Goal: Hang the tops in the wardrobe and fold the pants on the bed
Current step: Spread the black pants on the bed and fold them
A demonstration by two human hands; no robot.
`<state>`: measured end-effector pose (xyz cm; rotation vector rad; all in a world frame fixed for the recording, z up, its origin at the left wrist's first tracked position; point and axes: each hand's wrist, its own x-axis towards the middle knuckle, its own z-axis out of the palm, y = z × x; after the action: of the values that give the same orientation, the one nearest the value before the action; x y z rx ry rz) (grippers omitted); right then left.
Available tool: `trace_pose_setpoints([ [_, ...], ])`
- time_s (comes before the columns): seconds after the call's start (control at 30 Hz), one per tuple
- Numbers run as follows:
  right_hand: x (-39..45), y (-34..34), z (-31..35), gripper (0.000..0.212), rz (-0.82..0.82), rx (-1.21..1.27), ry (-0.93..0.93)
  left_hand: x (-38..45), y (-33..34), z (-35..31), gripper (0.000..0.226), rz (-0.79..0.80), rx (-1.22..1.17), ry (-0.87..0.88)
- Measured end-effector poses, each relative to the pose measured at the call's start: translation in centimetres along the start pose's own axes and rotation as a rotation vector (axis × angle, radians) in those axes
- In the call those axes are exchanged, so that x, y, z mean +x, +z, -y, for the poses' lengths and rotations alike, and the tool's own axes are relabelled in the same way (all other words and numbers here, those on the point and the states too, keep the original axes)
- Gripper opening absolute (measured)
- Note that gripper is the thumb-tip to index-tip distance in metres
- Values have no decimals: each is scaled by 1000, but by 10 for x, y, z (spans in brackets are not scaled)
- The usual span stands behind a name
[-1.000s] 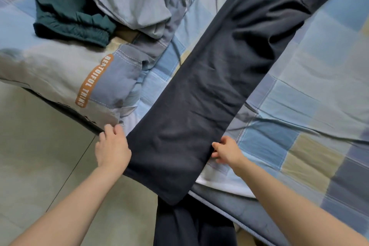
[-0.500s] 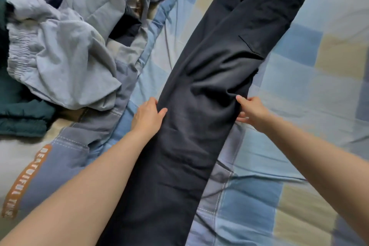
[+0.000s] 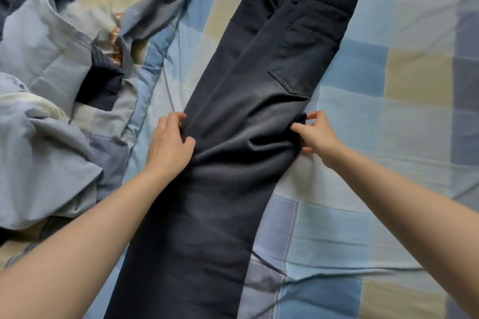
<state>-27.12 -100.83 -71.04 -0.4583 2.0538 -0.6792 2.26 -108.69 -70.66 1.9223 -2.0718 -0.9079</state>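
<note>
Both hands pinch pants edges: left hand, right hand | lift evenly, fold waistband-ward, keep edges aligned.

Two bare forearms and hands, nothing worn

No sleeve, watch, ring or glove is seen on the left hand or the right hand; both forearms are shown uncovered up to the lower frame corners.

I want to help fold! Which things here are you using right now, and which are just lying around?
Being used:
dark pants
left hand, gripping one edge
right hand, pinching the other edge
bed

Just lying around:
light grey-blue garment
crumpled quilt
</note>
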Motion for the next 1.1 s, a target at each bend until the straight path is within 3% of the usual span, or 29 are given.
trace_pose_setpoints([
  [0.07,1,0,4,24,-54,-243,-141,29,6,-20,48,27,-58,-57],
  [0.1,3,-2,2,15,-68,-253,-190,44,11,-31,52,46,-72,-109],
  [0.2,-4,-9,-12,8,-43,133,-181,77,18,-46,40,65,12,-168],
  [0.27,-11,-15,-28,14,7,464,-33,91,21,-47,23,100,150,-161],
  [0.33,-17,-17,-40,13,80,599,169,96,20,-43,21,93,215,-163],
  [0.4,-12,-20,-37,10,35,522,244,98,19,-41,22,39,175,-154],
  [0.47,2,-25,-22,20,-87,296,92,98,20,-44,25,21,70,-147],
  [0.53,10,-28,-5,29,-65,124,-72,101,25,-52,36,64,17,-138],
  [0.67,20,-26,-2,12,-32,-171,-199,109,29,-63,40,59,42,-218],
  [0.73,17,-31,-10,6,-55,78,-195,114,29,-61,21,46,69,-227],
  [0.8,11,-37,-21,10,-51,409,-36,115,29,-56,9,46,116,-207],
  [0.83,8,-39,-27,14,-57,455,39,114,29,-53,10,46,132,-194],
  [0.9,10,-40,-28,21,-70,143,123,114,28,-49,13,53,119,-174],
  [1.0,30,-52,7,15,-289,-757,-37,117,24,-42,27,129,-74,-151],
  [1.03,38,-56,27,22,-386,-836,-152,116,23,-39,31,147,-150,-136],
  [1.1,58,-56,75,26,-461,-766,-436,117,20,-34,33,179,-274,-98],
])
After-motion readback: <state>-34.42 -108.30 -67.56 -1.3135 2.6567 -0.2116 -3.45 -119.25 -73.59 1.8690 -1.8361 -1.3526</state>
